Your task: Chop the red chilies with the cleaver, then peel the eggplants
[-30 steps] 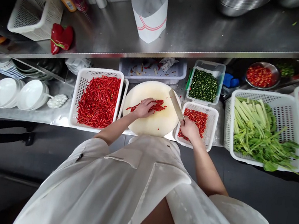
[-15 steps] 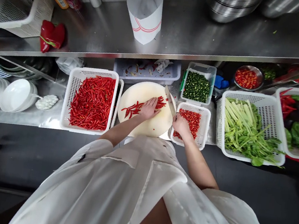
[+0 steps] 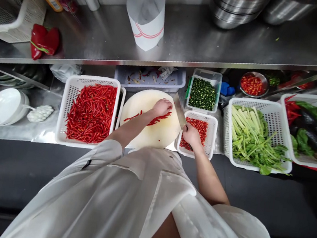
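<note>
On the round white cutting board (image 3: 137, 129) lie long thin red chilies (image 3: 157, 121). My left hand (image 3: 162, 107) is over the upper part of the board with its fingers curled around some of these chilies; red tips show by the fingertips. In my right hand (image 3: 192, 136) is the handle of a cleaver (image 3: 179, 112), its blade slanting up and left over the board's right edge. Below that hand stands a small white basket (image 3: 211, 137) of chopped red chilies (image 3: 196, 132). Left of the board is a larger white basket (image 3: 62, 108) heaped with whole red chilies (image 3: 90, 113).
Behind the board sit a grey tray (image 3: 148, 86) with scraps and a clear box of chopped green chilies (image 3: 202, 93). Baskets of celery (image 3: 251, 135) and eggplants (image 3: 313, 130) stand right. White bowls (image 3: 5, 108) are left. A steel shelf (image 3: 188, 40) overhangs the back.
My left hand has gone from lying flat on the chilies to curling its fingers, a little higher on the board. The chilies under it have shifted. The cleaver stays at the board's right edge.
</note>
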The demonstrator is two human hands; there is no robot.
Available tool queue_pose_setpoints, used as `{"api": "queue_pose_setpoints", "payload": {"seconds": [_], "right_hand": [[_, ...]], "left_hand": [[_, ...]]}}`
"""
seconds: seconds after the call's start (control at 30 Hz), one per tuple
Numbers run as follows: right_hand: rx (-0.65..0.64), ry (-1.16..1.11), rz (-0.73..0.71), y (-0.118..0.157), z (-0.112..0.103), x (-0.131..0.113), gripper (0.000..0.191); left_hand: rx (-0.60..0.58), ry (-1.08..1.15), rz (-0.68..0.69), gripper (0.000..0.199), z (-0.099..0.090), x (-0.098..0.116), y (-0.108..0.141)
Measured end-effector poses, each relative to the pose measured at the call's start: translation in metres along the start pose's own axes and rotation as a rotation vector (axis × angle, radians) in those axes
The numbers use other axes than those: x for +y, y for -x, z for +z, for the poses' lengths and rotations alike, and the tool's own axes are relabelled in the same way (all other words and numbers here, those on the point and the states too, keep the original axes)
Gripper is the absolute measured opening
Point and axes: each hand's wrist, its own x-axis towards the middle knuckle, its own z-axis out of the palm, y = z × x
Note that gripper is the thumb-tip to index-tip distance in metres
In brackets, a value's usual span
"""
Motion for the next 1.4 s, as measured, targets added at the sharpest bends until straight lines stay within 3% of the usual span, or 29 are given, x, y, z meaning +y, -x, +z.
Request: {"api": "queue_pose_setpoints", "payload": {"seconds": [0.13, 0.23, 0.47, 0.67, 0.77, 0.93, 1.03, 1.13, 1.27, 1.4], "right_hand": [[-0.023, 0.014, -0.005, -0.002, -0.009, -0.004, 0.042], [-0.021, 0.008, -0.039, -0.003, -0.015, -0.008, 0.041], [-0.102, 0.074, -0.099, -0.018, -0.023, -0.015, 0.038], [-0.139, 0.074, -0.050, -0.034, -0.013, -0.030, 0.041], [-0.126, 0.072, -0.041, -0.038, -0.009, -0.036, 0.041], [-0.080, 0.103, -0.074, -0.034, -0.008, -0.034, 0.043], [-0.058, 0.117, -0.073, -0.027, -0.008, -0.030, 0.043], [-0.020, 0.123, -0.065, -0.022, -0.009, -0.028, 0.045], [0.014, 0.128, -0.079, -0.022, -0.014, -0.035, 0.046], [-0.011, 0.135, -0.102, -0.034, -0.018, -0.052, 0.047]], "left_hand": [[0.119, 0.041, -0.092, 0.018, 0.006, -0.001, 0.012], [0.166, 0.080, -0.071, 0.014, 0.006, 0.000, 0.019], [0.145, 0.141, -0.061, 0.016, 0.011, -0.001, 0.017], [0.146, 0.179, -0.090, 0.022, 0.015, -0.006, 0.013], [0.118, 0.182, -0.035, 0.022, 0.010, -0.009, 0.017], [0.171, 0.132, -0.034, 0.041, 0.001, -0.010, 0.047], [0.097, 0.092, -0.019, 0.066, 0.001, -0.006, 0.073], [0.027, 0.083, 0.023, 0.074, 0.002, -0.002, 0.091], [0.086, 0.087, 0.020, 0.066, -0.003, -0.001, 0.093], [0.050, 0.090, 0.135, 0.036, -0.009, -0.001, 0.076]]}}
